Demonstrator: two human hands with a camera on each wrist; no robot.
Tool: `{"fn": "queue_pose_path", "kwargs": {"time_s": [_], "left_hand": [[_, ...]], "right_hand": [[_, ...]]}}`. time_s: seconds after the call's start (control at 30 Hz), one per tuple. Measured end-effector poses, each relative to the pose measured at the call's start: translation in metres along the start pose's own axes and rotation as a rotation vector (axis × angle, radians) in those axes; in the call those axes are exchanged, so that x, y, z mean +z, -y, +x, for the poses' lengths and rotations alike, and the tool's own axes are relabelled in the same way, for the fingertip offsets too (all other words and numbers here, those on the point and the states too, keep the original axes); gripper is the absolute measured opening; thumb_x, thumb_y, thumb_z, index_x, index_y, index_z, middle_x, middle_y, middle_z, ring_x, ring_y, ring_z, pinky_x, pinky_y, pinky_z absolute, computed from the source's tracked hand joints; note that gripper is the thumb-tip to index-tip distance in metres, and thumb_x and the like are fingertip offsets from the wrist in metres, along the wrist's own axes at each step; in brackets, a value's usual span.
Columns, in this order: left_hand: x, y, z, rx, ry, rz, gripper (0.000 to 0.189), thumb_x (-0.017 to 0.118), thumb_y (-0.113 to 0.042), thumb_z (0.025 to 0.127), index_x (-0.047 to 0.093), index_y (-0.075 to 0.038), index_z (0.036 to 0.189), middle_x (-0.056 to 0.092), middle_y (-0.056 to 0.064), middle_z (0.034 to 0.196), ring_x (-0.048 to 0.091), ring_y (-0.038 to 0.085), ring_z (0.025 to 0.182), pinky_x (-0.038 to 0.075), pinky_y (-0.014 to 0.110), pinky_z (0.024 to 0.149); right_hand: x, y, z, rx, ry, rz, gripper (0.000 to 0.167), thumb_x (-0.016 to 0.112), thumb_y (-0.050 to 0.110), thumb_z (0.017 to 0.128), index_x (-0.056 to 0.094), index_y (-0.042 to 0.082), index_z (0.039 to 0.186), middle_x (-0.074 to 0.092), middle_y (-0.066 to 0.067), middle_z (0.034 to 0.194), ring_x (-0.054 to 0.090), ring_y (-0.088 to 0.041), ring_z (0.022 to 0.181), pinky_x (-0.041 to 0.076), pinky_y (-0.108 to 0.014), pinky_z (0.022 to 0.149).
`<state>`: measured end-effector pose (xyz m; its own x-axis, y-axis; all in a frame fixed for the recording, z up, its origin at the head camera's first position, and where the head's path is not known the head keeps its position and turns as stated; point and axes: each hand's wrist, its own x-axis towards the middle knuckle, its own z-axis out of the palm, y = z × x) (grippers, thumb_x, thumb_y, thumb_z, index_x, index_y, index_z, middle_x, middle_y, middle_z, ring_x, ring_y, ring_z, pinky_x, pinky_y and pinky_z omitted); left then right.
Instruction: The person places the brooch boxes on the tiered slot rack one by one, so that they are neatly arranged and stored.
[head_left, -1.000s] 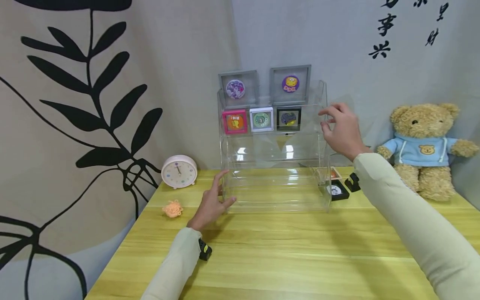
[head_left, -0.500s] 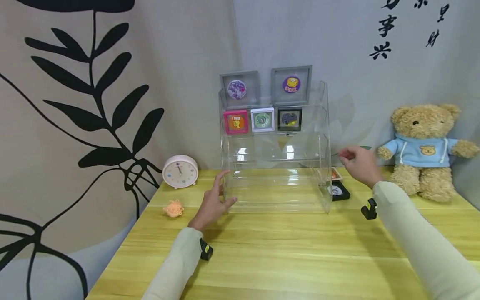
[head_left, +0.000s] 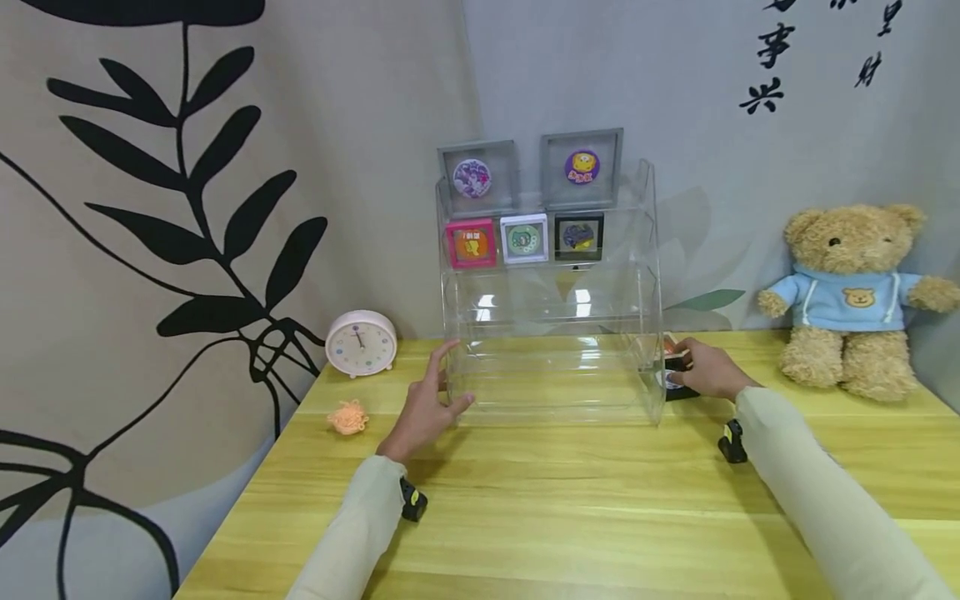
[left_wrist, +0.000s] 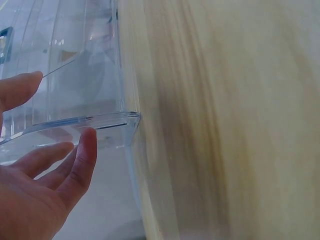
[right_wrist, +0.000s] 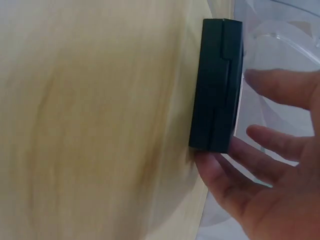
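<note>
A clear acrylic tiered stand (head_left: 555,367) is upright on the wooden table. My left hand (head_left: 425,412) is at its lower left side, thumb in front and fingers spread along the outside. In the left wrist view a finger (left_wrist: 86,155) touches or nearly touches the clear side panel. My right hand (head_left: 708,371) is over a black square frame (head_left: 681,394) lying right of the stand. The right wrist view shows this frame (right_wrist: 216,85) edge-on, with the thumb and fingers spread around it; a fingertip meets its lower end. A pale wooden-edged frame (head_left: 670,342) behind is partly covered.
Grey frames (head_left: 480,200) with round badges stand on the top tier. Below are pink (head_left: 471,243), white (head_left: 524,239) and black (head_left: 578,238) frames. A clock (head_left: 360,343) and an orange yarn-like clump (head_left: 348,417) are left; a teddy bear (head_left: 851,304) sits right.
My right hand has moved down from the stand's upper right side to the frames on the table. The left hand stays at the stand's left side.
</note>
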<state>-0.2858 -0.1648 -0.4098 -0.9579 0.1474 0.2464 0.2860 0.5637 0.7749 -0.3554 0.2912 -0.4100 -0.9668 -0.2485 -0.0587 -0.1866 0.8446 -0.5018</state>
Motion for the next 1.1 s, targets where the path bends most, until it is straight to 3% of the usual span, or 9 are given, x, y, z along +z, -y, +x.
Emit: {"fn": "queue_pose_path", "kwargs": {"time_s": [0.13, 0.3, 0.43, 0.5, 0.6, 0.93, 1.1], "left_hand": [[0.000, 0.000, 0.000, 0.004, -0.003, 0.013, 0.088, 0.075, -0.013, 0.090, 0.023, -0.039, 0.156, 0.050, 0.030, 0.147, 0.063, 0.048, 0.120, 0.066, 0.043, 0.076], [0.000, 0.001, -0.001, 0.000, -0.007, 0.016, 0.089, 0.076, -0.014, 0.090, 0.023, -0.043, 0.155, 0.051, 0.030, 0.146, 0.064, 0.047, 0.120, 0.066, 0.045, 0.079], [0.000, 0.000, -0.001, 0.015, -0.005, 0.012, 0.089, 0.076, -0.013, 0.089, 0.023, -0.039, 0.156, 0.051, 0.031, 0.146, 0.064, 0.047, 0.119, 0.066, 0.044, 0.079], [0.000, 0.000, -0.001, 0.024, -0.007, 0.008, 0.089, 0.076, -0.012, 0.089, 0.023, -0.036, 0.156, 0.051, 0.032, 0.145, 0.064, 0.048, 0.119, 0.066, 0.044, 0.077], [0.000, -0.001, 0.000, 0.030, -0.010, -0.002, 0.089, 0.076, -0.011, 0.089, 0.024, -0.035, 0.156, 0.052, 0.032, 0.145, 0.064, 0.048, 0.118, 0.066, 0.042, 0.075], [0.001, 0.001, -0.001, 0.032, 0.002, -0.003, 0.089, 0.075, -0.011, 0.089, 0.022, -0.037, 0.157, 0.049, 0.032, 0.147, 0.063, 0.049, 0.119, 0.067, 0.041, 0.074], [0.000, 0.000, -0.001, 0.040, 0.000, -0.004, 0.089, 0.075, -0.010, 0.090, 0.022, -0.035, 0.157, 0.049, 0.031, 0.148, 0.063, 0.049, 0.119, 0.067, 0.040, 0.074]], "right_hand": [[0.001, 0.001, 0.004, -0.028, -0.030, -0.037, 0.050, 0.061, 0.012, 0.094, 0.047, -0.016, 0.133, 0.056, -0.040, 0.129, 0.056, -0.055, 0.115, 0.055, -0.061, 0.090], [0.002, -0.003, 0.010, -0.042, -0.026, -0.076, 0.044, 0.058, -0.003, 0.084, 0.055, -0.016, 0.126, 0.060, -0.037, 0.123, 0.056, -0.055, 0.115, 0.053, -0.063, 0.094], [0.002, -0.004, 0.010, -0.026, -0.009, -0.073, 0.048, 0.055, -0.004, 0.082, 0.056, -0.015, 0.129, 0.063, -0.037, 0.117, 0.064, -0.043, 0.093, 0.058, -0.047, 0.075], [0.002, -0.004, 0.009, -0.021, -0.006, -0.065, 0.049, 0.055, -0.002, 0.083, 0.056, -0.015, 0.130, 0.063, -0.037, 0.116, 0.061, -0.031, 0.077, 0.052, -0.036, 0.063], [0.001, -0.004, 0.007, -0.008, 0.004, -0.058, 0.048, 0.053, 0.001, 0.086, 0.055, -0.015, 0.131, 0.063, -0.037, 0.117, 0.054, -0.020, 0.064, 0.044, -0.028, 0.055], [-0.001, -0.012, -0.004, 0.025, -0.080, -0.152, 0.031, 0.055, 0.007, 0.086, 0.068, -0.012, 0.107, 0.071, -0.030, 0.100, 0.063, -0.035, 0.080, 0.056, -0.045, 0.069], [-0.005, -0.017, -0.012, 0.029, -0.054, -0.137, 0.034, 0.051, 0.011, 0.089, 0.069, -0.013, 0.104, 0.072, -0.025, 0.089, 0.061, -0.026, 0.068, 0.052, -0.036, 0.060]]}}
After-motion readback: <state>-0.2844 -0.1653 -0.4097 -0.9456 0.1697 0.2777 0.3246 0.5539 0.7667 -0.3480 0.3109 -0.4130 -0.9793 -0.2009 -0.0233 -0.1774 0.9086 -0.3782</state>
